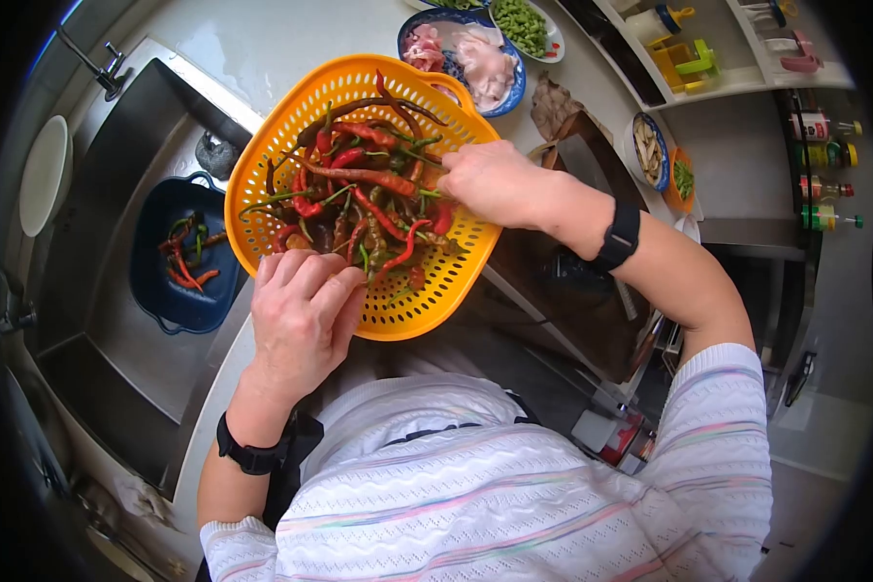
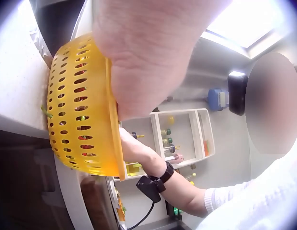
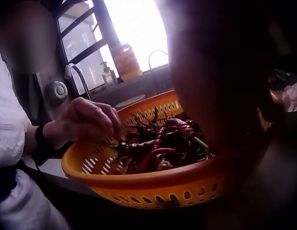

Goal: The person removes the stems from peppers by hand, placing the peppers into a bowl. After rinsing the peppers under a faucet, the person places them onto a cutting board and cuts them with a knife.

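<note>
A yellow colander full of red, green and dark chili peppers sits at the counter's edge, beside the sink. At its near left rim, my left hand bends its fingers inward, thumb and forefinger pinched together at a chili pepper's green stem. My right hand reaches over the right rim with fingers curled at the chilies, one chili end running in under them. Its fingertips are partly hidden; in the right wrist view this hand is a dark shape. The left wrist view shows the colander's holed side close up.
In the sink at left stands a dark blue basin with several chilies. A plate of raw meat and a dish of chopped greens lie behind the colander. Bottles line the right side.
</note>
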A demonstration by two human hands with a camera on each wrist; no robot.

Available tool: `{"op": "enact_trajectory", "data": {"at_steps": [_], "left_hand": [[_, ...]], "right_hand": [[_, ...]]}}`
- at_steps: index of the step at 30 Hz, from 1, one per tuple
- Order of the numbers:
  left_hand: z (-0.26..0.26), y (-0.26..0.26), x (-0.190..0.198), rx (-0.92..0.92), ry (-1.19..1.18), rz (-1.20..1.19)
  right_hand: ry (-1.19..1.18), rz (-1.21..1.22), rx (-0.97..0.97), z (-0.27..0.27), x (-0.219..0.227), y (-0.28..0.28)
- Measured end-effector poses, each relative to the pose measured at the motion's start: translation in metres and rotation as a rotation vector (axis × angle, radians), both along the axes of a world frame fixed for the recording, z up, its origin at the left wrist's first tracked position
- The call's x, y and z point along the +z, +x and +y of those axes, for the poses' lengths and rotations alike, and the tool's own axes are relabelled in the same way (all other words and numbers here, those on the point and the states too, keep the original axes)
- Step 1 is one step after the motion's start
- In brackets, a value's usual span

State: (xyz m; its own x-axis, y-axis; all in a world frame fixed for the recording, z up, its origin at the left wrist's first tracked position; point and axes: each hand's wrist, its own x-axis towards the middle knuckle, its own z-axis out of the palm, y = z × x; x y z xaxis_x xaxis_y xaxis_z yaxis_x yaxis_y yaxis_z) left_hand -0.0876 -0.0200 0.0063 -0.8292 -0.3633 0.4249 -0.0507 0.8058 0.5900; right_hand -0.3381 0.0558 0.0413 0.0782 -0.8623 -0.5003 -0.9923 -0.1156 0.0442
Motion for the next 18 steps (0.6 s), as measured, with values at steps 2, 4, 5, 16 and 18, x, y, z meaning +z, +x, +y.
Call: {"op": "enact_trajectory", "data": {"at_steps": [2,4,5,16,18], "left_hand": [[0.000,0.000,0.000,0.009,0.002,0.006],[0.000,0.000,-0.001,0.011,0.005,0.013],[0.000,0.000,-0.001,0.013,0.005,0.013],[0.001,-0.001,-0.002,0.019,-0.008,0.020],[0.001,-0.001,-0.003,0.021,-0.005,0.021]], "right_hand": [[-0.036,-0.072,-0.013,-0.001,0.013,-0.005],[-0.091,-0.355,-0.104,-0.002,0.026,-0.013],[-0.074,-0.396,-0.133,-0.002,0.034,-0.014],[-0.547,-0.441,-0.201,0.004,0.022,-0.023],[-0.546,-0.421,-0.205,0.005,0.022,-0.016]]}}
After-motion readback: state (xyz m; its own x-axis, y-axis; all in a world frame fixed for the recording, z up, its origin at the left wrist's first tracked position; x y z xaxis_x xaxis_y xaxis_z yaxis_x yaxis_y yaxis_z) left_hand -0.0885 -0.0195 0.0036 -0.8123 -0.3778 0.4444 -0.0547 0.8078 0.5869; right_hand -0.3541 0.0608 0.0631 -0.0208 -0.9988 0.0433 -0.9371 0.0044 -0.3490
